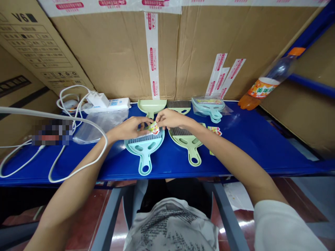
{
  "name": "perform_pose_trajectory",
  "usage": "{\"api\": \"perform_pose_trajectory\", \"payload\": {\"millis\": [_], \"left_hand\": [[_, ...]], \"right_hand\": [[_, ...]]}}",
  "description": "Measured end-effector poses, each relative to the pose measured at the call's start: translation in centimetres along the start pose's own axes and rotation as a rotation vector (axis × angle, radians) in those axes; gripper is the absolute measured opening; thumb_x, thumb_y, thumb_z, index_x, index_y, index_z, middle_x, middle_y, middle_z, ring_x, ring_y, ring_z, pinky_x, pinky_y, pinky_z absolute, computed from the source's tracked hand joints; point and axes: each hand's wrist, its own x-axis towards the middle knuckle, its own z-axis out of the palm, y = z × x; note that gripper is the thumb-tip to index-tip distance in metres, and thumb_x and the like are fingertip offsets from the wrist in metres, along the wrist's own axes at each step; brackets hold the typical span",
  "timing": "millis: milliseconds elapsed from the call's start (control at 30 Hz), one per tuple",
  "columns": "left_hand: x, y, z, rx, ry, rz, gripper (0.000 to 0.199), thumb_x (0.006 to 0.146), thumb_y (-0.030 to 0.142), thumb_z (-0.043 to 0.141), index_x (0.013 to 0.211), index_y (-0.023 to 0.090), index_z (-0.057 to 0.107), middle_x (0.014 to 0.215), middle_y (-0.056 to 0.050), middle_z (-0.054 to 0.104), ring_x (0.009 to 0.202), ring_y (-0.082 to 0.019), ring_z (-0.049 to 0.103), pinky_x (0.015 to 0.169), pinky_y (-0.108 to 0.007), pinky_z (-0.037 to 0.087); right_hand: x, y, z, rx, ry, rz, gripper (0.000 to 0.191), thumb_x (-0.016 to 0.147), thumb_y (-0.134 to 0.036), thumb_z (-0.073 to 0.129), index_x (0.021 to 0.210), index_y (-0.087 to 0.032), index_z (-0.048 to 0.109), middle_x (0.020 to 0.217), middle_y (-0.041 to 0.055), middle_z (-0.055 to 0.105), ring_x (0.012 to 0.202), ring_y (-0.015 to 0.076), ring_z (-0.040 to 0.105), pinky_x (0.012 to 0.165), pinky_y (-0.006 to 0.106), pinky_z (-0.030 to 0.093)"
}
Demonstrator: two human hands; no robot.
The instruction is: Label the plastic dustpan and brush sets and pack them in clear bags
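Observation:
My left hand (129, 128) and my right hand (171, 119) pinch a small colourful label (155, 129) from either side. They hold it over the bristles of a light-blue dustpan and brush set (145, 150), whose handle points toward me. Under my right wrist lies a green dustpan and brush set (190, 144), partly covered by my hand. More colourful labels (215, 130) are on the table beside my right forearm, which hides some of them.
At the back are a green dustpan (151, 105), a green brush (180, 106) and a bagged blue set (210, 107). Clear plastic bags (98, 127), a power strip (115, 104) and white cables (78, 122) occupy the left. An orange drink bottle (267, 85) leans on the right.

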Motion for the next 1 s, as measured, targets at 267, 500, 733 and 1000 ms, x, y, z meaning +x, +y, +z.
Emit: {"api": "perform_pose_trajectory", "payload": {"millis": [267, 500, 733, 1000], "left_hand": [[0.14, -0.25, 0.12, 0.017, 0.026, 0.024, 0.049, 0.098, 0.047, 0.065, 0.134, 0.016, 0.075, 0.101, -0.008, 0.081, 0.077, -0.019, 0.069, 0.073, -0.030, 0.052], [0.32, -0.37, 0.19, -0.055, 0.077, 0.002, 0.044, 0.101, 0.051, 0.064, 0.126, 0.017, 0.077, 0.104, -0.007, 0.082, 0.078, -0.019, 0.070, 0.072, -0.030, 0.052], [0.40, -0.62, 0.52, -0.081, 0.078, -0.025, 0.044, 0.096, 0.053, 0.071, 0.119, 0.016, 0.078, 0.097, -0.007, 0.081, 0.073, -0.017, 0.066, 0.068, -0.029, 0.050], [0.40, -0.64, 0.35, -0.118, 0.114, -0.004, 0.034, 0.096, 0.048, 0.071, 0.109, 0.018, 0.079, 0.102, -0.008, 0.083, 0.083, -0.020, 0.073, 0.076, -0.033, 0.056]], "right_hand": [[-0.34, -0.31, 0.07, 0.143, -0.025, 0.140, 0.033, 0.090, 0.005, 0.067, 0.114, -0.016, 0.059, 0.054, -0.0059, 0.061, 0.045, 0.0109, 0.056, 0.041, 0.018, 0.035], [0.06, -0.48, -0.23, 0.351, -0.028, 0.152, 0.025, 0.091, 0.002, 0.067, 0.106, -0.016, 0.060, 0.070, 0.0027, 0.075, 0.056, 0.0092, 0.063, 0.044, 0.016, 0.035], [-0.11, -0.29, -0.13, 0.229, -0.132, 0.192, 0.035, 0.084, 0.000, 0.071, 0.116, -0.014, 0.064, 0.067, 0.0010, 0.072, 0.051, 0.0103, 0.060, 0.039, 0.018, 0.029], [-0.04, -0.11, -0.61, 0.082, -0.189, 0.194, 0.022, 0.082, 0.004, 0.063, 0.090, -0.015, 0.070, 0.051, -0.0049, 0.057, 0.040, 0.0056, 0.035, 0.038, 0.018, 0.015]]}}
